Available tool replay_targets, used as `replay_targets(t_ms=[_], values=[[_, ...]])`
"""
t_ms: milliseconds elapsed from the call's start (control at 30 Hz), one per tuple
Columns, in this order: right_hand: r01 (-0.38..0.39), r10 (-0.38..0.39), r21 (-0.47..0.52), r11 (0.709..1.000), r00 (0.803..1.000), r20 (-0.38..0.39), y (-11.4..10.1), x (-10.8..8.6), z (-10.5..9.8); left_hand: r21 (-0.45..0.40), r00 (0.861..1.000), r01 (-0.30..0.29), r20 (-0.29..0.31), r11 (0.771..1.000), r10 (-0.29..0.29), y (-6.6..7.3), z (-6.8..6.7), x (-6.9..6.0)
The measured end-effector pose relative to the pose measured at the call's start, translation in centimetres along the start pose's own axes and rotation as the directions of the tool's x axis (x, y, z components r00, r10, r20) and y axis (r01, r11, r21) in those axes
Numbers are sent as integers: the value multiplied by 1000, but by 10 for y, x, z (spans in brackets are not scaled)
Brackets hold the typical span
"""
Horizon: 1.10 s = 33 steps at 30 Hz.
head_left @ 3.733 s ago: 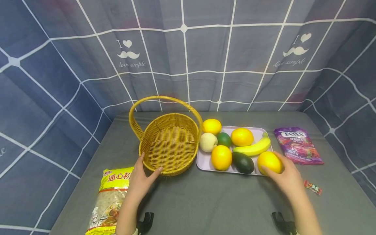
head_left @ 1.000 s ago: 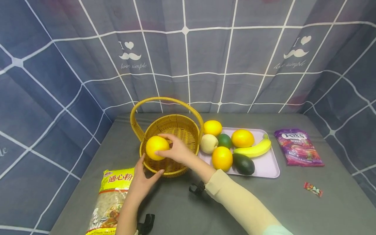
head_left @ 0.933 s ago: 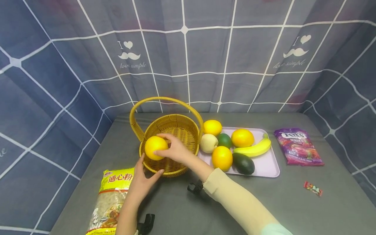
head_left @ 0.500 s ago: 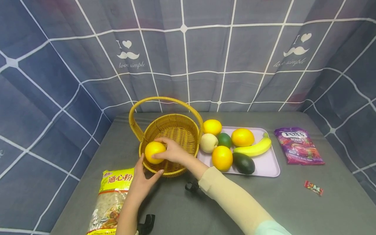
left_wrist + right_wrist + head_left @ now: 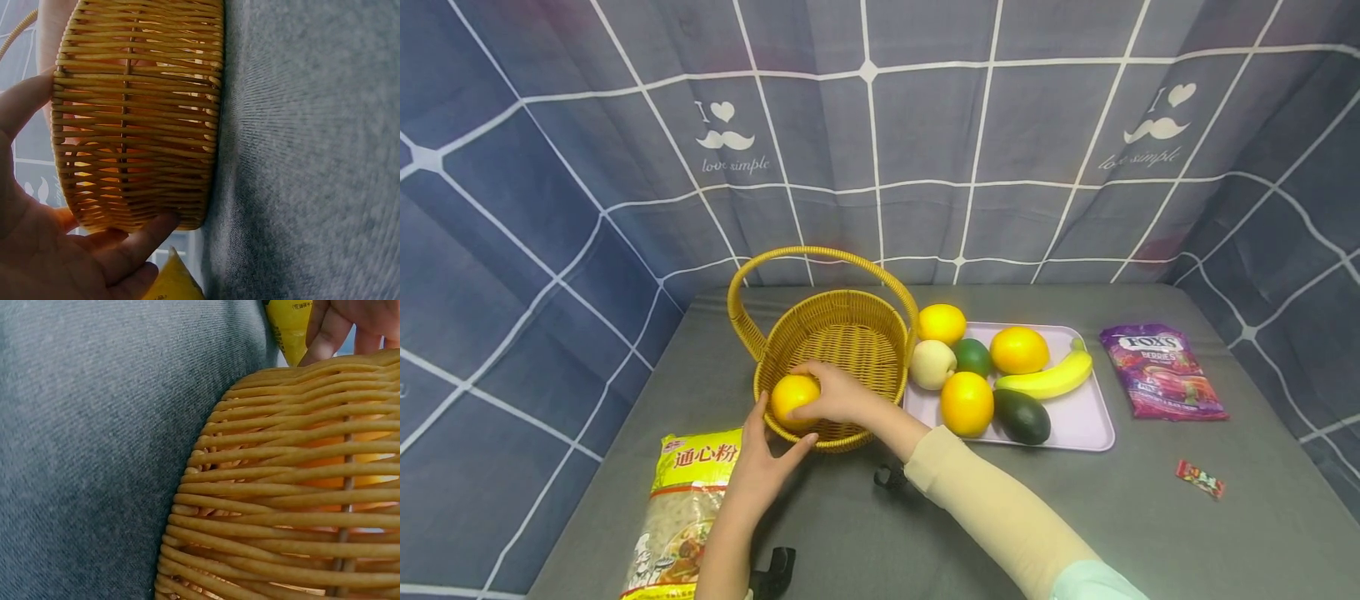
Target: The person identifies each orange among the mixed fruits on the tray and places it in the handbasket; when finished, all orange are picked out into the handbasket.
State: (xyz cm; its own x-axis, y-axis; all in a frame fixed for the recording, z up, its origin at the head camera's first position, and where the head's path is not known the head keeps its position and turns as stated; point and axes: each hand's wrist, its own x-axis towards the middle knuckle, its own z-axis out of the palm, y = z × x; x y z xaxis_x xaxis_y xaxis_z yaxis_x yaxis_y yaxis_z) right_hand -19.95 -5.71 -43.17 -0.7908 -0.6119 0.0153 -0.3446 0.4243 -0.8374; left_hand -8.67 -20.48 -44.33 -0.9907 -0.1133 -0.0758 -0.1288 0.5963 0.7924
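A yellow-orange round fruit (image 5: 793,400) is down inside the wicker basket (image 5: 857,367), near its front left wall. My right hand (image 5: 835,396) reaches over the front rim and grips this fruit from the right, thumb in front. My left hand (image 5: 763,467) rests against the basket's front left outside, thumb and fingers spread. In the left wrist view the fingers of the left hand (image 5: 81,250) touch the woven wall (image 5: 137,119). The right wrist view has the basket's weave (image 5: 287,487) in front, with orange showing through it; the right hand is out of sight there.
To the basket's right, a lilac tray (image 5: 1078,429) bears several fruits, among them a banana (image 5: 1048,381) and a dark avocado (image 5: 1022,417). Farther right lie a purple candy bag (image 5: 1163,373) and a small wrapped candy (image 5: 1200,479). A yellow pasta bag (image 5: 681,508) lies at the left.
My right hand has carried the round fruit from the tray's right front corner into the basket and lowered it near the left wall. My left hand has stayed at the basket.
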Motion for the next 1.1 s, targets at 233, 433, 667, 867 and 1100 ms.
replay_targets(t_ms=[233, 433, 667, 867, 1100], values=[[-13, 13, 9, 1000, 999, 29, 0, 0, 0, -29, 1000, -14, -8, 999, 14, -1, 0, 1], [-22, 22, -2, 1000, 1000, 23, -2, -2, -1, -29, 1000, -8, -4, 1000, 8, -1, 1, 1], [-4, 5, 12, 1000, 997, -71, -6, -8, -4, -30, 1000, -4, -5, 1000, 4, 0, 2, -1], [108, -119, -75, 991, 978, -171, -5, -17, -10, -37, 1000, -22, -16, 999, 21, 2, 2, -1], [184, -191, -52, 982, 952, -240, -6, -46, -24, -10, 1000, -13, -18, 1000, 13, 2, 0, -2]])
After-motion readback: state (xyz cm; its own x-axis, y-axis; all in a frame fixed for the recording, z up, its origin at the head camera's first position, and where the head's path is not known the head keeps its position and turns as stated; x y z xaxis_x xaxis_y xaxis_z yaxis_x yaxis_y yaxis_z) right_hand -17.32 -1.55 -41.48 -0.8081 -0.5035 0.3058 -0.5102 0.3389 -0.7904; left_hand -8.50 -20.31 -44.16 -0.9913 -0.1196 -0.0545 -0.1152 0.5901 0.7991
